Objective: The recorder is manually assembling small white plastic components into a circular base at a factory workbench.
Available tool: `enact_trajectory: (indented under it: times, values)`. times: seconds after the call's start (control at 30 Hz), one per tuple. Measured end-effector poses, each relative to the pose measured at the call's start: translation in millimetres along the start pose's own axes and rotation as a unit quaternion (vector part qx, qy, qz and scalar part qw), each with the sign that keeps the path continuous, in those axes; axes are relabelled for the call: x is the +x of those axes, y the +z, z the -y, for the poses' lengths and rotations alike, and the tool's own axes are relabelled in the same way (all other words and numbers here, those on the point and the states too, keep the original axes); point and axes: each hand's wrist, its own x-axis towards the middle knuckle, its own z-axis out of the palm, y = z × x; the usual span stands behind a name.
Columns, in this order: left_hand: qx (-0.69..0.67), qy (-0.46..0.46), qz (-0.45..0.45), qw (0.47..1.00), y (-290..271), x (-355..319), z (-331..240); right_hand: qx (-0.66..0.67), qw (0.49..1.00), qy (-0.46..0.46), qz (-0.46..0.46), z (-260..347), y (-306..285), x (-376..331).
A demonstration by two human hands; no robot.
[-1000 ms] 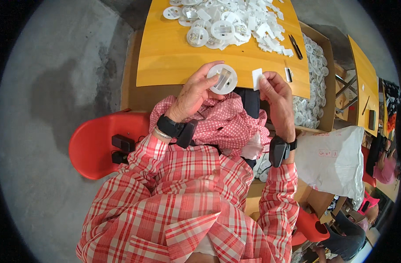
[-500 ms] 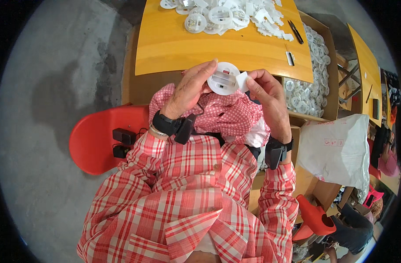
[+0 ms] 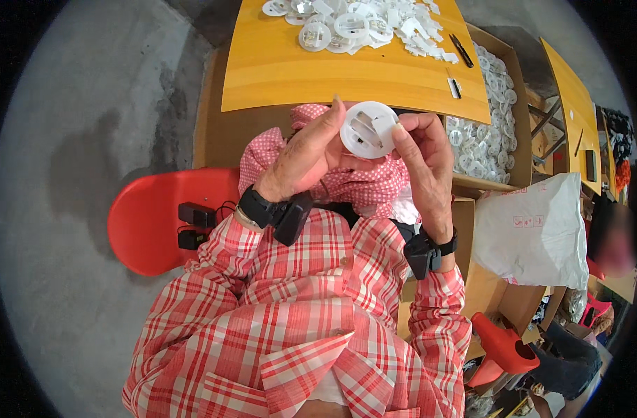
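Observation:
A round white plastic disc (image 3: 357, 148) with a battery compartment is held above my lap, just short of the table. My left hand (image 3: 308, 150) supports it from the left, with the thumb raised off its face and the fingers partly hidden behind it. A small white rectangular cover (image 3: 383, 125) lies over the right part of the compartment. My right hand (image 3: 424, 150) has its thumb at the disc's right edge, against this cover, with the fingers curled behind.
On the yellow table (image 3: 284, 80) are piled white discs (image 3: 315, 36) and loose white covers (image 3: 417, 38), beside a black pen-like tool (image 3: 461, 50). A cardboard box (image 3: 524, 132) of discs stands right. A red chair (image 3: 141, 223) and a white sack (image 3: 531, 230) flank me.
My right hand has brought the white cover leftward from the disc's edge onto its compartment. The disc has shifted slightly right, and my left thumb has come off its rim.

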Motion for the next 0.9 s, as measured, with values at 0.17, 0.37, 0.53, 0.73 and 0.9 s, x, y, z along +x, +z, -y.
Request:
enact_trajectory:
  times: [0.17, 0.37, 0.53, 0.73, 0.9]
  values:
    - [0.026, 0.008, 0.012, 1.000, -0.1, -4.5, -9.0, -0.034, 0.999, -0.025, -0.010, 13.8, 4.4, -2.4]
    - [0.031, 0.016, -0.026, 0.999, 8.4, -6.2, -9.8, -0.192, 0.975, -0.097, -0.057, 19.9, 9.4, -3.0]
    - [0.040, 0.025, -0.017, 0.999, 11.5, -5.1, -11.3, -0.305, 0.934, -0.172, -0.069, 28.4, 15.5, 2.1]
    - [0.040, 0.014, -0.011, 0.999, 10.1, 0.9, -14.6, -0.361, 0.901, -0.230, -0.072, 29.7, 17.9, 9.0]
    - [0.038, 0.016, -0.010, 0.999, 10.9, 5.7, -19.9, -0.355, 0.901, -0.239, -0.072, 32.5, 16.7, 16.2]
